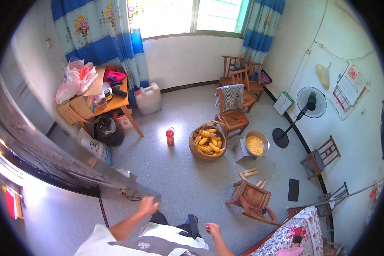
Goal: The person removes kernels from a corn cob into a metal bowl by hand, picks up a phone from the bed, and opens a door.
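Observation:
My left hand (148, 206) is reaching forward at the free edge of the open door (128, 184). Whether its fingers touch the door is not clear. Low beside my body, my right hand (213, 229) hangs with loosely curled fingers, and nothing shows in it. Ahead on the floor stands a wicker basket (197, 155) filled with corn cobs (208, 140). To its right, a metal basin (267, 146) of loose corn kernels (254, 145) rests on a box (240, 151). Several stripped cobs (251, 172) lie near a small wooden chair (254, 196).
A red bottle (170, 137) stands left of the basket. Scissors (241, 120) lie on a wooden chair (232, 116). A pedestal fan (280, 138) stands along the right wall. At left are a cluttered table (125, 101), a jerrycan (148, 99) and a black bin (110, 136).

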{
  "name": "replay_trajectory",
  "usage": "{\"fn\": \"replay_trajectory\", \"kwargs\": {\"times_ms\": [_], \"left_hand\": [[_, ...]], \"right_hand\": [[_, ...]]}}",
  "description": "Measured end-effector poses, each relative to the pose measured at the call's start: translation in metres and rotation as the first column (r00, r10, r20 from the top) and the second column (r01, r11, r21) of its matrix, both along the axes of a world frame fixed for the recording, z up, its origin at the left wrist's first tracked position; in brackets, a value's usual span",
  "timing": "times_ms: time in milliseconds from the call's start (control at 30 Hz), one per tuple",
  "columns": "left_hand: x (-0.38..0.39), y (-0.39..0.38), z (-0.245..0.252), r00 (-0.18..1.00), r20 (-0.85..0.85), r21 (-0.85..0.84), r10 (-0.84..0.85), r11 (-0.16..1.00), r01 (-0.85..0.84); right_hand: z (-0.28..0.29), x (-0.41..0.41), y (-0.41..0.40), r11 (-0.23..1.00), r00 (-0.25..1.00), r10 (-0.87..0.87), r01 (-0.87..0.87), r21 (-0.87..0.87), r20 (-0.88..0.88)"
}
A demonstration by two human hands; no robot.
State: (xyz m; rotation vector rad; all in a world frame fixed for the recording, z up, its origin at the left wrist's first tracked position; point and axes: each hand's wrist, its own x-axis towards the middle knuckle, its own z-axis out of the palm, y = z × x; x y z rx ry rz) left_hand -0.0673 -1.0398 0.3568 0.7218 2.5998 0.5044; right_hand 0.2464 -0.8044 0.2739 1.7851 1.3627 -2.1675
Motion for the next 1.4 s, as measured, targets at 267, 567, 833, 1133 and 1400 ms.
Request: {"fn": "replay_trajectory", "kwargs": {"times_ms": [267,567,833,1133,1400], "left_hand": [[0.125,-0.072,0.01,0.376,0.361,0.263,0.853,0.294,-0.919],[0.177,-0.178,-0.021,0.014,0.787,0.23,0.617,-0.272,-0.934],[0.236,-0.302,-0.054,-0.103,0.765,0.225,0.636,-0.413,-0.883],[0.219,-0.353,-0.032,-0.519,0.686,0.121,0.51,-0.784,-0.609],[0.235,-0.398,-0.005,-0.487,0.787,0.162,0.378,-0.889,-0.428]], "right_hand": [[-0.02,0.019,0.049,0.978,0.953,0.206,-0.195,-0.07,0.223],[-0.022,-0.092,0.023,0.831,0.832,0.554,-0.554,-0.048,-0.019],[-0.009,-0.114,-0.045,0.727,0.725,0.687,-0.686,0.039,-0.059],[-0.053,-0.049,-0.027,0.592,0.6,0.793,-0.8,0.097,0.108],[-0.005,-0.053,-0.052,0.67,0.666,0.729,-0.741,0.033,0.159]]}}
